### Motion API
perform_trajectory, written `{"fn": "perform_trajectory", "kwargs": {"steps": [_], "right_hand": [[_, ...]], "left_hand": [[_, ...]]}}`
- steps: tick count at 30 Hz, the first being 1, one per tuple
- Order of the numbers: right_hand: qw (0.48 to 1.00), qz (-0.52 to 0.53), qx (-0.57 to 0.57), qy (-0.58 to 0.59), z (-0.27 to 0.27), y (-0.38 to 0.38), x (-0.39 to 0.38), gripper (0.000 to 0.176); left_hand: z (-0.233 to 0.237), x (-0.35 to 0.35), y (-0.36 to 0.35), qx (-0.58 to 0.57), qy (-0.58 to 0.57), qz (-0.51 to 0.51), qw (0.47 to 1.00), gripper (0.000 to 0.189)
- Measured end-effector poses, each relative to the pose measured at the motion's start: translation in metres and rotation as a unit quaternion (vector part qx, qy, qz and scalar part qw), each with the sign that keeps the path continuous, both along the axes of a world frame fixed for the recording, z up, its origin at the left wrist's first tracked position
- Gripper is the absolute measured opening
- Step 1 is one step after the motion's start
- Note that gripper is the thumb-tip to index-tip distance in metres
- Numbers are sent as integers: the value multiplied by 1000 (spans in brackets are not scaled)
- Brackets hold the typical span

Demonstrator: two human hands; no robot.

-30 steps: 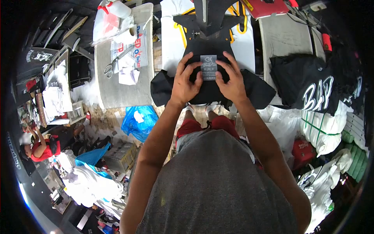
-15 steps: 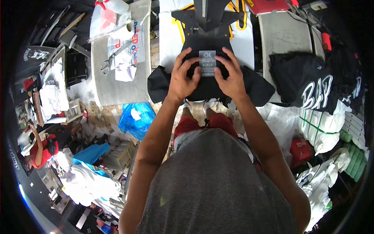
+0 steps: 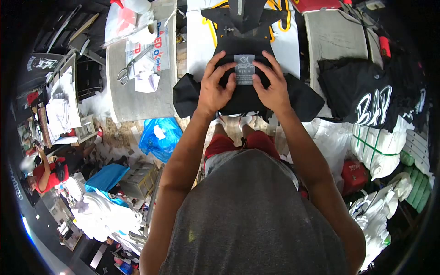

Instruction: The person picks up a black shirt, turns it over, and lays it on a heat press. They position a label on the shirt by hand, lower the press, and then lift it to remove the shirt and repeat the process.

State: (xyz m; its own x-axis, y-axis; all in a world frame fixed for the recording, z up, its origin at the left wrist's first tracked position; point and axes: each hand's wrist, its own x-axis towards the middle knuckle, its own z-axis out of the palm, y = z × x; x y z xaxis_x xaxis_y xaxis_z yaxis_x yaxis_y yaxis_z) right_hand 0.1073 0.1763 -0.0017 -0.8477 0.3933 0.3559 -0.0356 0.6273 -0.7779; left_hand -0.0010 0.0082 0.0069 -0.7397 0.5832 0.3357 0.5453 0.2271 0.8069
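Observation:
A small translucent label film (image 3: 244, 69) with white printing lies on a black garment (image 3: 245, 103) draped over the narrow end of a dark press platen. My left hand (image 3: 217, 86) rests at the label's left side, fingers spread, index fingertip and thumb at its edge. On the opposite side my right hand (image 3: 272, 85) mirrors it, with fingers apart and index fingertip and thumb touching the right edge. Neither hand pinches the film visibly. Beyond the fingers stands the dark metal press (image 3: 240, 27). The garment's sides hang out left and right of the platen.
Scissors (image 3: 133, 64) and paper scraps lie on the grey left table (image 3: 137, 105). Black printed shirts (image 3: 362, 91) are stacked at right. A blue plastic bag (image 3: 160, 140) is on the floor. Someone in a red shirt (image 3: 51, 174) is at far left.
My hands stay at the label's edges with almost the same finger positions. The view has shifted slightly, and the label appears a little higher in the picture.

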Motion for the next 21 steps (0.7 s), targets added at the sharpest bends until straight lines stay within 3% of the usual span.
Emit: {"fn": "perform_trajectory", "kwargs": {"steps": [21], "right_hand": [[1000,0,12,-14,-1,2,0,38]], "left_hand": [[-2,-1,0,1,1,5,1000,27]]}}
